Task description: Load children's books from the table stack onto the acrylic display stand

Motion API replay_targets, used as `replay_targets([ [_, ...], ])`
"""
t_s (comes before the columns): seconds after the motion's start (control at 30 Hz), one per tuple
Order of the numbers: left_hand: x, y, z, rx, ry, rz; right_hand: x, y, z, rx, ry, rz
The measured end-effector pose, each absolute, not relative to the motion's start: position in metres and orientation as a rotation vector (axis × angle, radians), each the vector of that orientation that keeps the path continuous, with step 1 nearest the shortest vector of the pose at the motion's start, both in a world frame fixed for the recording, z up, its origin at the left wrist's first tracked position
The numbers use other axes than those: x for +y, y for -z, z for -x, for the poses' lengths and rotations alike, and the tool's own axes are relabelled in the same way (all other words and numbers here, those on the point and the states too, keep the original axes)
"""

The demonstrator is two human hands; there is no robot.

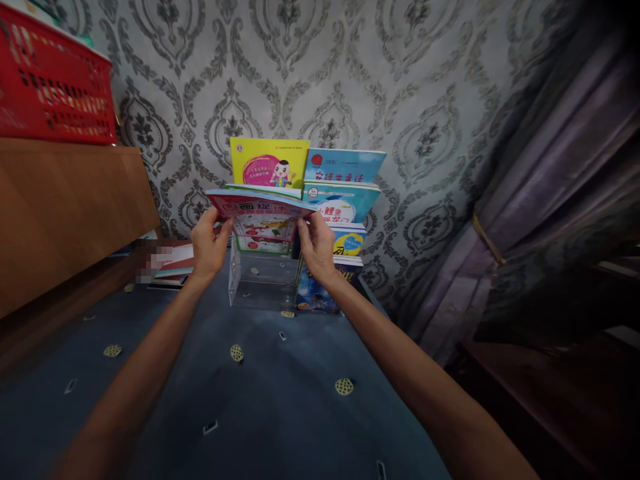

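Between my two hands is a red children's book [265, 210], tilted with its cover towards me. My left hand [209, 243] is closed on its left edge, and my right hand [316, 243] grips the right edge. Below and behind it stands a clear tiered book rack [263, 287]. In the rack's left column a yellow book [270, 160] is at the back, with a green-edged book [263, 245] in front, partly hidden by the red one. Blue books [345, 167] and a dark blue book [317, 290] fill the right column.
A small stack of books [175, 263] lies left of the rack. Further left, a red plastic basket [55, 80] sits on a wooden cabinet [75, 213]. A tied purple curtain [480, 233] hangs on the right. The blue patterned cloth [280, 407] covers the surface in front.
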State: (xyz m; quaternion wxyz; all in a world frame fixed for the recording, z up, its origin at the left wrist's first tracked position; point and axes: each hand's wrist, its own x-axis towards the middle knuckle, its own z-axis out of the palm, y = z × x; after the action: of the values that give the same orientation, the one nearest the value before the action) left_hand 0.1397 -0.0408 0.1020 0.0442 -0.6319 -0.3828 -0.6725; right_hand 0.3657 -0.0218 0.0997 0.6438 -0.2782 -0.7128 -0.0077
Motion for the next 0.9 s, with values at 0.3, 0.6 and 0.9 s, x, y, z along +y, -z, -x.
replay_targets([
  [0.3, -0.0377, -0.1, -0.1373, -1.166, 2.078, 1.959, -0.021, -0.1028, -0.3647, -1.633, 0.011, 0.614],
  [0.6, -0.0365, -0.1028, -0.1343, -1.161, 2.046, 2.004, -0.0193, -0.1072, -0.3664, -1.649, -0.031, 0.589],
  [0.9, -0.0326, -0.1007, -0.1359, -1.151, 2.045, 2.006, -0.015, -0.1018, -0.3677, -1.615, -0.042, 0.589],
])
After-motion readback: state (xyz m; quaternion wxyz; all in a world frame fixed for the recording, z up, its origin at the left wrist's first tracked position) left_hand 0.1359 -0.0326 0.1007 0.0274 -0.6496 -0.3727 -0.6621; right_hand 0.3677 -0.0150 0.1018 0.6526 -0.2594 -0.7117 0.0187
